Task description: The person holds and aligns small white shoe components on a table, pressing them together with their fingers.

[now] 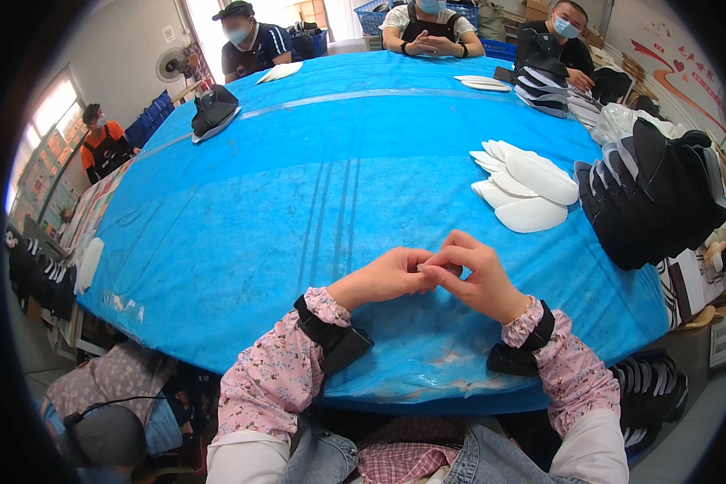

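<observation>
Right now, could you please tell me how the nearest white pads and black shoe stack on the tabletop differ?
The white pads are thin, pale ovals, while the black shoe stack is mostly dark with grey-white layers. The white pads spread low in a loose fan; the black shoe stack stands tall and bulky. Both rest on the blue cover, and neither is touched by the left hand or right hand.

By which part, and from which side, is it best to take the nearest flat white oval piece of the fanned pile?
The nearest flat white oval piece seems best pinched by its near rounded edge, with the right hand coming from the near side. That edge curves outward, clear of the other white pieces, and the piece looks thin, so fingertips should suit it.
</observation>
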The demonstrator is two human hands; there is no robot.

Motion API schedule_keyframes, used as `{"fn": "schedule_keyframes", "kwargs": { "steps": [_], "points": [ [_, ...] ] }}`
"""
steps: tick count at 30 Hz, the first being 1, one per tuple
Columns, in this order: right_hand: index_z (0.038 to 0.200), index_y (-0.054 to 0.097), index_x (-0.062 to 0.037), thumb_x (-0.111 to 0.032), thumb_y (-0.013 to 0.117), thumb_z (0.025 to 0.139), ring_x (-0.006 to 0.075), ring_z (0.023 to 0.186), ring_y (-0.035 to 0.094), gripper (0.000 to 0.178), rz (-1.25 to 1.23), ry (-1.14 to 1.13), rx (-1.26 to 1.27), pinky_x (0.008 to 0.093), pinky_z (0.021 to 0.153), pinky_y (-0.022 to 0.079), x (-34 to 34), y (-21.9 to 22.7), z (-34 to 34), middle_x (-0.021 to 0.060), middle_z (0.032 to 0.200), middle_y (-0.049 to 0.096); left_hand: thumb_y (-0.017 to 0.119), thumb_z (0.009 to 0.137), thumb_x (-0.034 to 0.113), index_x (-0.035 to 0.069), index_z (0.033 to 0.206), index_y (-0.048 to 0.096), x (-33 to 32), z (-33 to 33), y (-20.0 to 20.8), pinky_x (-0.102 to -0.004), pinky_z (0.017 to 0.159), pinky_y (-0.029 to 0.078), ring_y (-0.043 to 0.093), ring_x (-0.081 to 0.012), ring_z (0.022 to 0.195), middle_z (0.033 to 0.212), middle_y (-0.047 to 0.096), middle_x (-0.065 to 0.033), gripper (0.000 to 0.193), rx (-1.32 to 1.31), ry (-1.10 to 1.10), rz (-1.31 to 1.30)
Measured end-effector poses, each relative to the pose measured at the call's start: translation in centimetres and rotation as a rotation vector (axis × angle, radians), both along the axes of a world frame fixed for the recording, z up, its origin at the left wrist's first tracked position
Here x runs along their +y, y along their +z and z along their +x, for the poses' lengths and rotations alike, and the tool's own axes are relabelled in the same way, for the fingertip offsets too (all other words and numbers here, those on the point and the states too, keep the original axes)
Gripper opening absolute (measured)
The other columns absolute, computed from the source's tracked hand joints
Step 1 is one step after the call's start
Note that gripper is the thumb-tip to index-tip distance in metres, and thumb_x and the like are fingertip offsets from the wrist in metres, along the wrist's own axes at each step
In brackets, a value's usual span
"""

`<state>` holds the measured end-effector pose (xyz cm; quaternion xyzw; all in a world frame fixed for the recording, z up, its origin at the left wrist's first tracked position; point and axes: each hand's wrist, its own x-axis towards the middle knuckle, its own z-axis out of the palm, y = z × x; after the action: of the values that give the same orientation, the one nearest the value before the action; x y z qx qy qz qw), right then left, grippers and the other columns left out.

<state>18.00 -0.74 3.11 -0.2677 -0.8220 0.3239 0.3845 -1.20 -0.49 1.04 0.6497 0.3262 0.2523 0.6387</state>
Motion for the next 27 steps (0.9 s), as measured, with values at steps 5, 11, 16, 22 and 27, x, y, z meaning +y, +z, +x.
{"fn": "schedule_keyframes", "kwargs": {
  "steps": [5,11,16,22,27],
  "points": [
    [0.084,0.065,-0.0018,-0.016,0.064,0.087,0.0108,0.058,0.049,0.015,-0.009,-0.031,0.039,0.0245,0.051,0.039,0.4,-0.3,0.1,0.0043,0.075,0.052,0.051,0.095,0.032,0.006,0.09,0.06,0.1,0.0,-0.2,-0.0203,0.057,0.037,0.045,-0.0042,0.063,0.072,0.054,0.0031,0.028,-0.037,0.017,0.002],
    [0.082,0.064,-0.0007,-0.016,0.061,0.089,0.0107,0.057,0.046,0.017,0.012,-0.027,0.067,0.0246,0.05,0.037,0.5,-0.4,0.0,0.0045,0.074,0.051,0.048,0.096,0.029,0.005,0.092,0.059,-0.1,0.0,0.2,-0.0208,0.06,0.04,0.047,-0.0055,0.067,0.078,0.056,0.0019,0.027,0.004,0.019,0.013],
    [0.08,0.063,-0.0009,-0.015,0.061,0.089,0.0113,0.056,0.045,0.017,-0.106,-0.109,-0.093,0.0252,0.049,0.037,1.2,-0.9,1.5,0.0042,0.073,0.051,0.051,0.095,0.036,0.007,0.089,0.062,-0.1,0.2,0.6,-0.0195,0.059,0.039,0.046,-0.0042,0.066,0.078,0.057,0.0026,0.032,-0.005,0.018,-0.04],
    [0.081,0.063,-0.0006,-0.016,0.055,0.093,0.0098,0.057,0.046,0.021,-0.009,-0.294,0.226,0.0242,0.052,0.037,0.1,0.3,-1.1,0.0029,0.063,0.049,0.061,0.09,0.03,0.006,0.092,0.063,-0.3,0.6,0.5,-0.0201,0.06,0.039,0.046,-0.0026,0.068,0.079,0.058,0.0025,0.024,-0.03,0.107,-0.008],
    [0.087,0.064,-0.0018,-0.014,0.059,0.091,0.0101,0.062,0.05,0.014,-0.072,-0.128,0.031,0.0227,0.057,0.041,0.8,-0.4,0.8,0.0037,0.076,0.054,0.067,0.086,0.019,0.005,0.094,0.063,-0.4,0.3,-0.2,-0.0199,0.063,0.041,0.05,-0.0028,0.075,0.081,0.059,0.0024,0.016,-0.101,0.114,0.051]
  ]
}}
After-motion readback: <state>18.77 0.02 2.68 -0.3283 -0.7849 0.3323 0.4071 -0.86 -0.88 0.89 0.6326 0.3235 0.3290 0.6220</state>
